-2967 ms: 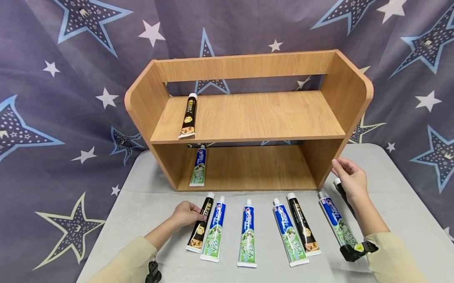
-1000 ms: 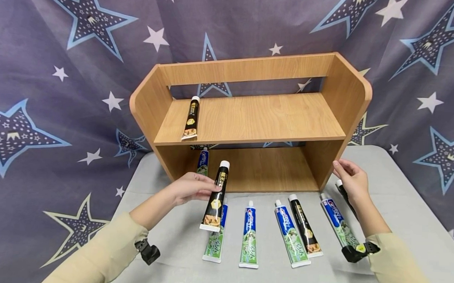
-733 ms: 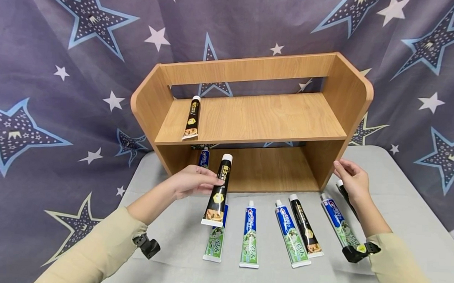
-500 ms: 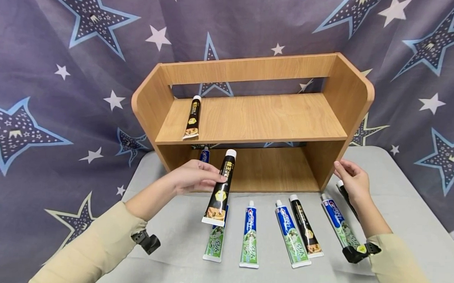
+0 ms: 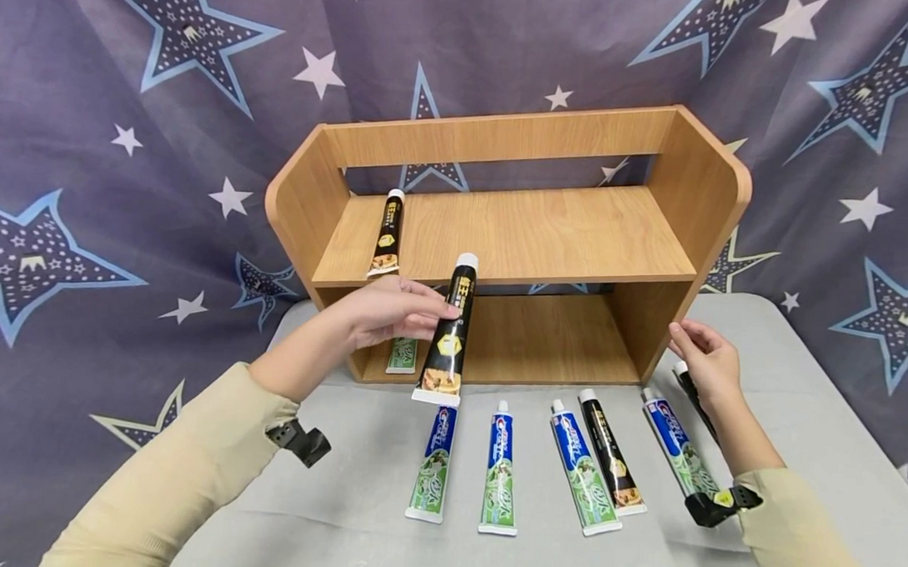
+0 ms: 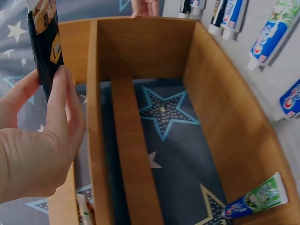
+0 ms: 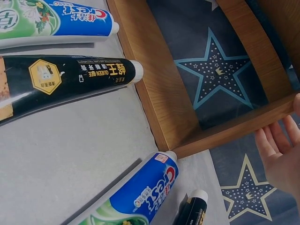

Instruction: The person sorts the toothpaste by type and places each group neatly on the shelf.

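My left hand (image 5: 393, 315) pinches a black toothpaste tube (image 5: 450, 350) between thumb and fingers, cap end up. The tube is in the air before the wooden shelf (image 5: 546, 232), its cap overlapping the upper board's front edge in the head view. My right hand (image 5: 710, 363) grips the front edge of the shelf's right side panel (image 7: 243, 129), thumb on one face and fingers on the other in the right wrist view. Another black toothpaste tube (image 5: 386, 231) lies at the upper board's left. Below it, partly hidden by my left hand, lies a blue-green toothpaste tube (image 5: 402, 355).
On the grey table (image 5: 326, 496), in front of the shelf, lie several blue-green tubes (image 5: 500, 477) and a black tube (image 5: 609, 456). One more black tube (image 7: 193, 208) lies near my right wrist. A star-patterned curtain (image 5: 522, 44) hangs behind.
My left hand has picked up the black toothpaste tube from the table's left and raised it toward the upper board. My right hand stays on the shelf's side panel.
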{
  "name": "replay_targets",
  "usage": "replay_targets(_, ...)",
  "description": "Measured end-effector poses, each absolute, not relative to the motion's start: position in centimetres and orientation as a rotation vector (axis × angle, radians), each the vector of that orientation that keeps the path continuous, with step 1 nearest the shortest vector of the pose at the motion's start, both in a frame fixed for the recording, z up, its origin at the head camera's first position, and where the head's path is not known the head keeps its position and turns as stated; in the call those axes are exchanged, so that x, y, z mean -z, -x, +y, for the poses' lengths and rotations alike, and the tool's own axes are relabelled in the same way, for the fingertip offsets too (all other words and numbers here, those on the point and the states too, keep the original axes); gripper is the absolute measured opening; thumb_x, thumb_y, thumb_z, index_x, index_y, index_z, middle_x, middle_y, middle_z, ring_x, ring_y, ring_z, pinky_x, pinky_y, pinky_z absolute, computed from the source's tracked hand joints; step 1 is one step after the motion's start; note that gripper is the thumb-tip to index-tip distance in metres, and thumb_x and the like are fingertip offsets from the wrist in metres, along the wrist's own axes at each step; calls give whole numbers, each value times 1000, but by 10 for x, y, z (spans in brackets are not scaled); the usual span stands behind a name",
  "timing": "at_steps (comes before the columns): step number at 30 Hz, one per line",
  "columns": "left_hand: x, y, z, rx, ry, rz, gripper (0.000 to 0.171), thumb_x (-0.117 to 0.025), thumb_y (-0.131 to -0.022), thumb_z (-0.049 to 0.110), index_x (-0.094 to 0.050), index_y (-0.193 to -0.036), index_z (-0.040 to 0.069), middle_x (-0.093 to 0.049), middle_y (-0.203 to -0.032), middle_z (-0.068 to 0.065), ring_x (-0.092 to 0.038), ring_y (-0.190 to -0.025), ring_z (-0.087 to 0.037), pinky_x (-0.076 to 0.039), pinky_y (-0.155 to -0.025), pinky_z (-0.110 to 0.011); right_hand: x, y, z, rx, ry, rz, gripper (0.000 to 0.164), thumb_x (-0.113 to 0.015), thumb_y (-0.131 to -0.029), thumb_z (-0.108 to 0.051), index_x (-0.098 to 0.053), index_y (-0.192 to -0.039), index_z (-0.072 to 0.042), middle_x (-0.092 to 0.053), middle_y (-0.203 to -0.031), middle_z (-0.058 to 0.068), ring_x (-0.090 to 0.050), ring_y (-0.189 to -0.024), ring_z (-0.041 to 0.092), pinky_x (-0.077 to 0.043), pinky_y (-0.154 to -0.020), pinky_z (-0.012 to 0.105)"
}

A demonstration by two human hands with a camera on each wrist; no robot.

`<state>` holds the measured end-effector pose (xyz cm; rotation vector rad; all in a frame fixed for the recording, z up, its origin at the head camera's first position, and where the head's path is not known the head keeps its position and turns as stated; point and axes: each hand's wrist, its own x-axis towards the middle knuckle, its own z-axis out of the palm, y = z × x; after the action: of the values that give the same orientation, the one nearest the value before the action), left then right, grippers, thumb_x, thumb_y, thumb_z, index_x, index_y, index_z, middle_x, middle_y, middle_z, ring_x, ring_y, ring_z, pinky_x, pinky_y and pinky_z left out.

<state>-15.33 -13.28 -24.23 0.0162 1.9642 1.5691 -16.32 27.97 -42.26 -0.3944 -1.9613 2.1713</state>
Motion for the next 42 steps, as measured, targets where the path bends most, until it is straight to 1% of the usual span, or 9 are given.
replay_targets(5,229,166,-129,-1587,9,1989,46,-62,-91,10,-50,-131,-10,-71,-83,2,-69,-76,-7,-59,-78,-21,423,163,279,-2158,387,-1968,12,-67,-89,-19,-57,-95,-20,-61,-80,-21,-62,-74,-9,-53,-68,5)
replay_targets(18,200,212,-115,-1782,131,1932,56,-62,-90,3,-37,-139,-9,-70,-78,-5,-70,-71,-12,-60,-74,-21,423,164,278,-2190,380,-1922,10,-67,-89,-17,-58,-92,-21,-62,-80,-19,-63,-74,-8,-54,-68,6)
replay_targets(19,199,216,-115,-1779,139,1946,56,-62,-90,3,-38,-139,-8,-70,-81,-6,-70,-73,-12,-60,-74,-21,423,164,278,-2188,380,-1924,10,-67,-89,-17,-58,-93,-20,-62,-80,-19,-63,-75,-8,-54,-69,6)
replay_targets(22,196,228,-113,-1736,157,1983,61,-61,-91,6,-33,-144,-3,-69,-110,-13,-69,-97,-17,-59,-78,-21,424,164,279,-2188,387,-1929,11,-67,-89,-18,-57,-94,-20,-62,-80,-19,-63,-75,-8,-54,-69,6)
replay_targets(25,193,242,-114,-1697,207,2025,70,-63,-90,8,-26,-149,2,-53,-139,-16,-58,-124,-22,-56,-88,-21,424,164,279,-2180,389,-1937,11,-67,-89,-19,-58,-93,-22,-62,-81,-19,-63,-75,-8,-54,-69,6)
replay_targets(27,191,251,-114,-1689,248,2046,77,-65,-89,9,-20,-151,5,-46,-147,-15,-51,-132,-23,-54,-94,-23,425,164,280,-2189,382,-1926,11,-67,-89,-18,-58,-92,-22,-62,-80,-19,-63,-75,-8,-54,-69,6)
replay_targets(30,190,263,-114,-1662,310,2074,82,-67,-88,10,-17,-153,9,-44,-148,-12,-51,-133,-22,-51,-100,-24,425,165,280,-2197,370,-1911,10,-67,-89,-16,-59,-91,-22,-63,-80,-18,-63,-75,-7,-54,-69,6)
replay_targets(34,193,274,-111,-1667,363,2075,81,-67,-87,6,-19,-152,10,-47,-146,-12,-53,-130,-21,-50,-101,-25,425,165,280,-2219,371,-1888,11,-66,-89,-14,-59,-91,-21,-63,-79,-18,-64,-74,-7,-54,-69,7)
replay_targets(42,207,283,-103,-1646,446,2186,83,-69,-84,2,-19,-150,6,-58,-136,-15,-62,-120,-22,-56,-91,-23,426,164,279,-2218,348,-1877,10,-68,-88,-16,-61,-89,-22,-64,-80,-17,-64,-75,-7,-54,-69,7)
